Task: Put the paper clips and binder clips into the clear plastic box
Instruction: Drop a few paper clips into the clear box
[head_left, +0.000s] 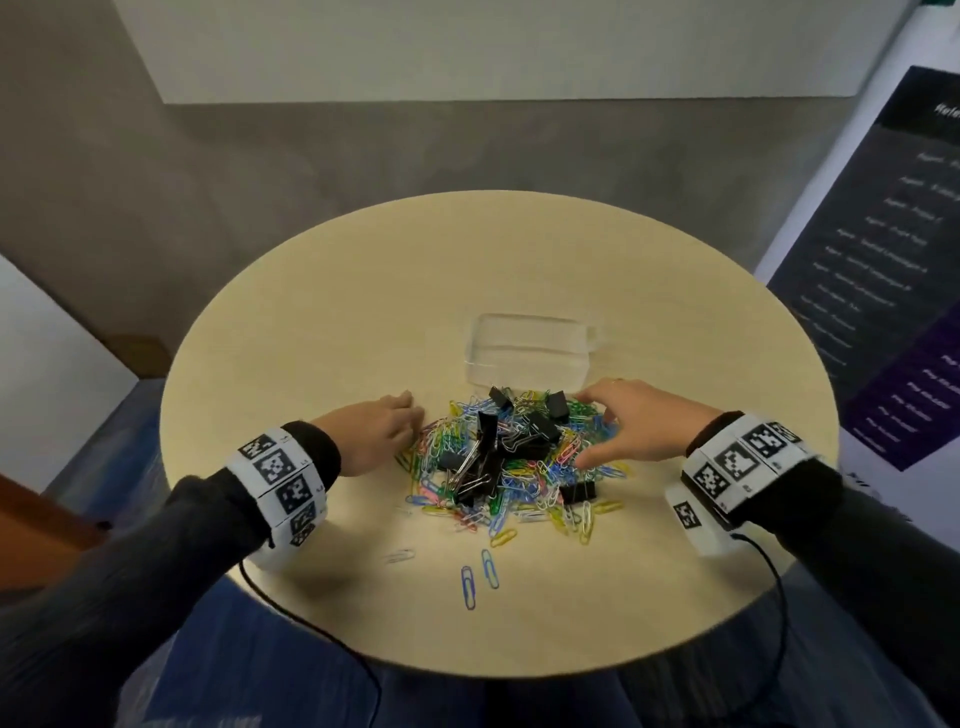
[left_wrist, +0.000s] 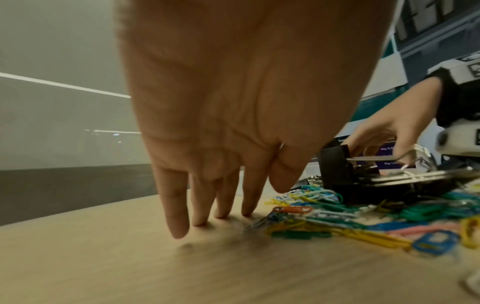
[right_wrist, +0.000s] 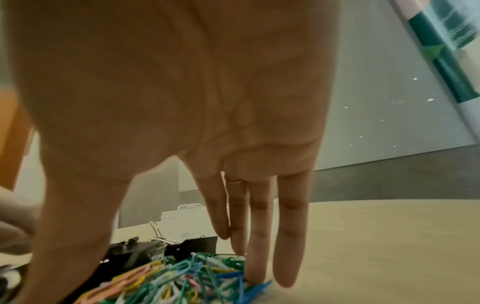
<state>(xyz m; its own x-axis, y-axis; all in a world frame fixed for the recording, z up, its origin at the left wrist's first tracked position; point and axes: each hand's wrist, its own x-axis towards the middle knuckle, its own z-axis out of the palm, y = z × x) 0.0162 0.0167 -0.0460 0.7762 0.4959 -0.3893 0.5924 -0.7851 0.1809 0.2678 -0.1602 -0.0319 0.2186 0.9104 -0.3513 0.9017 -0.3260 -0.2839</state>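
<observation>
A heap of coloured paper clips (head_left: 511, 470) with several black binder clips (head_left: 519, 441) on top lies in the middle of the round table. Behind it stands the clear plastic box (head_left: 530, 348), with nothing visible in it. My left hand (head_left: 382, 434) rests at the heap's left edge, its straight fingers (left_wrist: 179, 216) touching the tabletop beside the clips (left_wrist: 324, 222). My right hand (head_left: 631, 421) lies over the heap's right side with fingers (right_wrist: 285, 257) straight and spread, their tips among the paper clips (right_wrist: 182, 275). Neither hand holds anything.
The beige round table (head_left: 363, 291) has bare wood beyond the box and on the left. A few stray paper clips (head_left: 478, 574) lie near the front edge. A dark banner (head_left: 893, 270) stands to the right, off the table.
</observation>
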